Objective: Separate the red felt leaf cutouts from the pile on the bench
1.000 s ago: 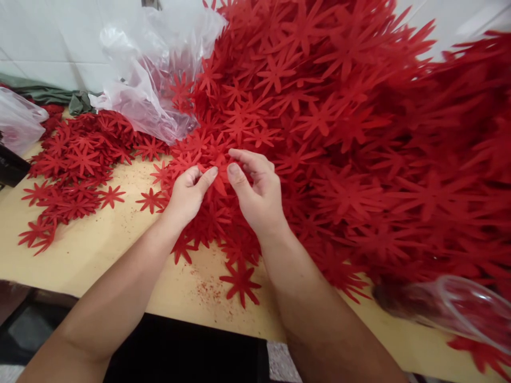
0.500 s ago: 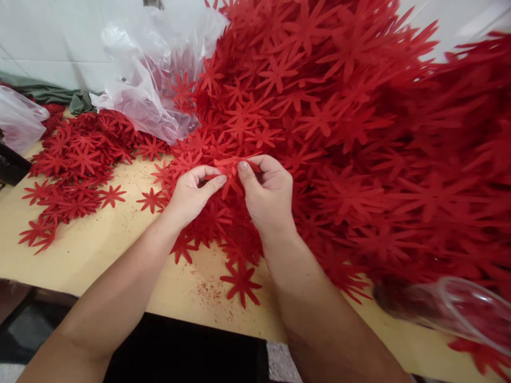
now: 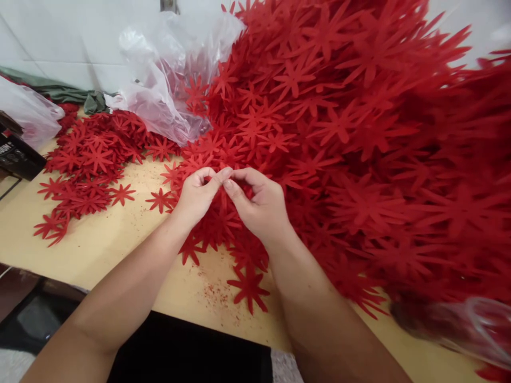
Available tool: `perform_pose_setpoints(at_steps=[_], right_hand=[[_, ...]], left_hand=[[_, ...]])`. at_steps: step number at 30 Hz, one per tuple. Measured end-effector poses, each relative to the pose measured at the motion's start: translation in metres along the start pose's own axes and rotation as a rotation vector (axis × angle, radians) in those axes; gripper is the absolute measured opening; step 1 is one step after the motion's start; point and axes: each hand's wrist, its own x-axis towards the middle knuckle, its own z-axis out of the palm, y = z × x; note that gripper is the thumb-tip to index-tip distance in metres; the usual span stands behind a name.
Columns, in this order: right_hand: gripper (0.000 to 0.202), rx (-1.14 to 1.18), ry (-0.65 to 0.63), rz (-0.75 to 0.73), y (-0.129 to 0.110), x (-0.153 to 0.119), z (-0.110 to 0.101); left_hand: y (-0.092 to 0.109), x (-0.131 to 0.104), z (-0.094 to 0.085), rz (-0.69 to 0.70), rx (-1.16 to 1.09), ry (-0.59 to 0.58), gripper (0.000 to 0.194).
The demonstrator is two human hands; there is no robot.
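Note:
Fingertip to fingertip, my left hand point(image 3: 199, 194) and my right hand point(image 3: 255, 201) meet in front of a large heap of red flower cutouts point(image 3: 295, 74). Thumb and forefinger are pinched together on each hand. Between and just below the fingertips shows a red flower cutout point(image 3: 222, 198), mostly hidden by my fingers and hard to tell from the red heap behind it. Each cutout has several narrow petals. One single red cutout point(image 3: 249, 289) lies on the table below my right hand.
A smaller pile of red cutouts point(image 3: 93, 154) lies on the yellowish tabletop point(image 3: 131, 234) at left. Behind it stands a crumpled clear plastic bag point(image 3: 163, 80). A black box point(image 3: 19, 154) is at far left. Clear plastic point(image 3: 451, 319) lies at lower right. Red crumbs dot the table.
My hands have come closer together and their fingertips now meet. The red cutout that showed spread between them is mostly covered. The view has shifted slightly left.

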Motion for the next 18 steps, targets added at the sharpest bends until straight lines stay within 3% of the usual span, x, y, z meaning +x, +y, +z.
perform_pose_setpoints(at_steps=[2,6,10,14,18], right_hand=[[0.009,0.009,0.042,0.031,0.003,0.0,0.001],[0.009,-0.042,0.311,0.079,0.014,0.004,-0.004],[0.022,-0.226,0.409,0.007,0.015,0.004,-0.01],[0.019,-0.359,0.427,-0.123,0.008,0.002,-0.011],[0.011,-0.371,0.443,-0.159,0.006,0.003,-0.011]], left_hand=[[0.001,-0.001,0.0,-0.015,0.002,0.001,0.045],[0.002,-0.003,0.0,-0.012,0.043,0.011,0.043],[0.001,-0.002,-0.008,0.087,0.309,0.081,0.018],[0.01,0.009,-0.03,0.198,0.699,0.137,0.022],[0.024,0.036,-0.064,0.203,1.012,0.155,0.028]])
